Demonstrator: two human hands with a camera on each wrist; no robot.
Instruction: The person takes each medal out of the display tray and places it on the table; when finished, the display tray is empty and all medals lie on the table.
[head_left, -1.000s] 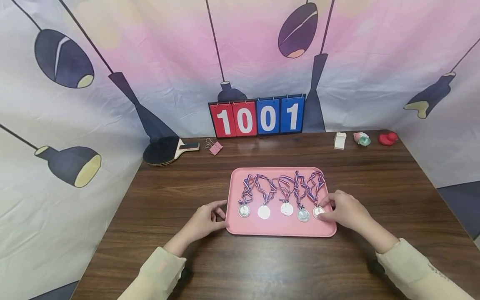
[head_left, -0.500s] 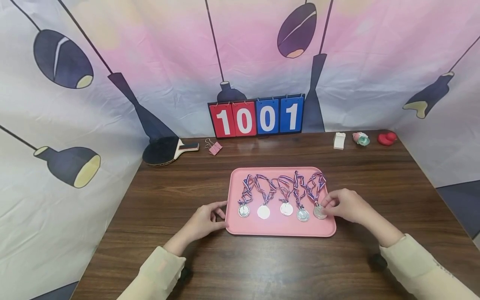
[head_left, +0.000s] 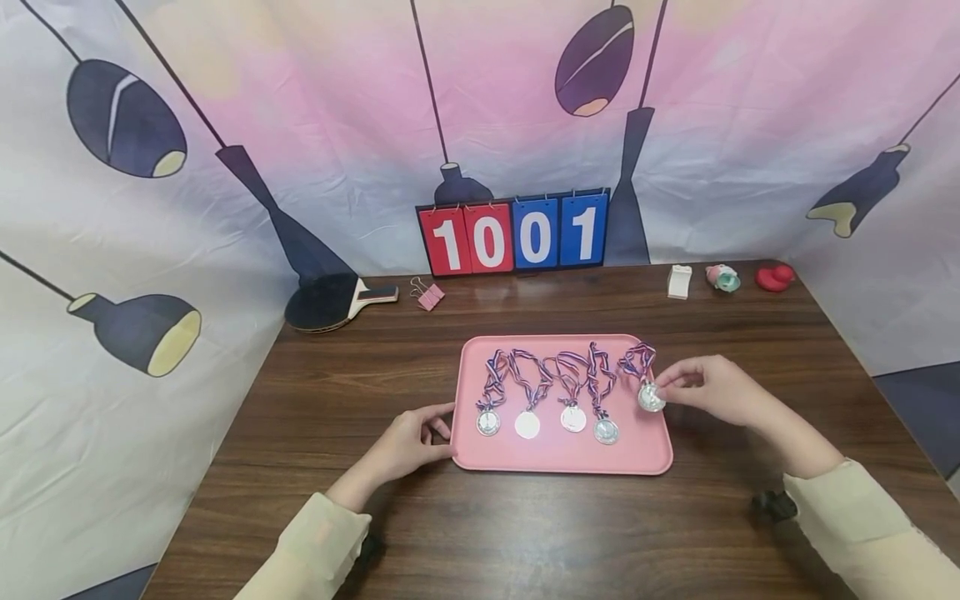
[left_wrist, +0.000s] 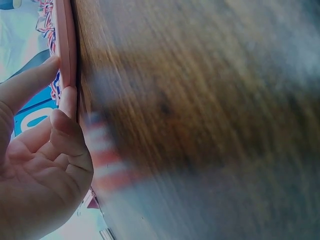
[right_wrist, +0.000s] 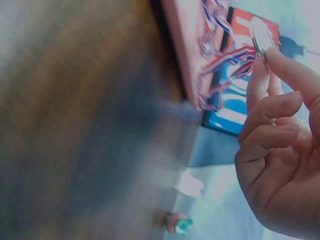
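A pink tray point(head_left: 562, 460) lies on the table with a row of silver medals on red, white and blue ribbons, such as the leftmost medal point(head_left: 488, 422). My right hand point(head_left: 716, 390) pinches the rightmost medal point(head_left: 651, 397) between thumb and fingertips, above the tray's right rim. In the right wrist view the pinched medal point(right_wrist: 261, 35) stands on edge, its ribbon point(right_wrist: 232, 62) trailing back toward the tray. My left hand point(head_left: 408, 437) touches the tray's left edge with thumb and index finger. The left wrist view shows both tips against the rim point(left_wrist: 66, 45), the other fingers bent.
A flip scoreboard point(head_left: 514, 233) stands at the back against a printed curtain. Back left lie a table tennis bat point(head_left: 322, 302) and a pink binder clip point(head_left: 429, 296). A white block point(head_left: 679, 282), a pink-and-teal trinket point(head_left: 722, 277) and a red duck point(head_left: 774, 277) sit back right.
My right hand has taken the rightmost medal and lifted it up and to the right, away from its place on the tray; its ribbon has bunched. The left hand has stayed still.
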